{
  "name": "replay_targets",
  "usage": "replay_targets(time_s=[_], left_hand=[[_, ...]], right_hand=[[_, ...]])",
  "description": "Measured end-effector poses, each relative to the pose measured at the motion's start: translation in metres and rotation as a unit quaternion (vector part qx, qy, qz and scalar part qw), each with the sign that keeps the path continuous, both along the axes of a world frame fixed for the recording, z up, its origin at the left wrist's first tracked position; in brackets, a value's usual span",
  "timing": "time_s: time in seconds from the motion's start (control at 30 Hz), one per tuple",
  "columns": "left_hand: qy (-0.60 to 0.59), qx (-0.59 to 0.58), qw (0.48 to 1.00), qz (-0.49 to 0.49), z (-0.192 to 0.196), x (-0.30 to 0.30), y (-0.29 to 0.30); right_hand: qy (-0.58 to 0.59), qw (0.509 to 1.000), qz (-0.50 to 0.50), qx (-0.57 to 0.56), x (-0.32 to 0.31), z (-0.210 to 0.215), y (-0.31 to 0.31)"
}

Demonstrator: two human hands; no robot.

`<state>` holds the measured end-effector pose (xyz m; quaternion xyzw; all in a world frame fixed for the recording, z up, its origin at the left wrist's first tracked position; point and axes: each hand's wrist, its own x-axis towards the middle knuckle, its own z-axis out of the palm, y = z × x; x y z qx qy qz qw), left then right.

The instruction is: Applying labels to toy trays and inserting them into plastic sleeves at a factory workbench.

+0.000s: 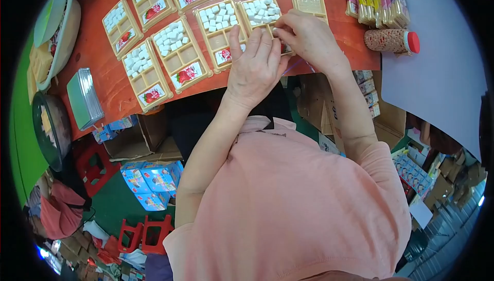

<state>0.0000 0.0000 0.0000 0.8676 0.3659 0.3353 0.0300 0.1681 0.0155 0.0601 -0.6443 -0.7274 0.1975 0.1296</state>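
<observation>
A: Where are the hands?

B: Both work over one tan plastic tray (263, 21) on the orange table (110, 83). The left hand (253, 67) rests flat, fingers loosely spread; the right hand (307, 36) pinches a small white cube (275, 32).

A: Risks?

B: A nudge might scatter the smooth, chalky cubes from the shallow compartments.

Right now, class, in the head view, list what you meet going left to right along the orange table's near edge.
Stack of shiny sheets → tray of white cubes → left hand → right hand → woven tube with a red cap.
</observation>
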Motion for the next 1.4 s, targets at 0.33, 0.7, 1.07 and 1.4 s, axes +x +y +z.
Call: replay_targets(time_s=[0.33,0.7,1.07,1.4], left_hand=[[-0.05,0.016,0.998,0.044,0.002,-0.039,-0.014],[-0.069,0.007,0.997,0.033,-0.005,-0.044,-0.01],[-0.015,-0.073,0.996,0.054,0.013,-0.035,0.004],[0.014,-0.097,0.99,0.104,0.011,-0.051,0.018]], right_hand=[[0.172,0.979,0.051,0.101,-0.043,0.008,0.022],[0.115,0.976,0.13,0.128,-0.071,-0.02,0.064],[0.127,0.983,0.041,0.127,-0.024,-0.005,0.26],[-0.116,0.982,-0.028,0.149,-0.067,-0.058,0.38]])
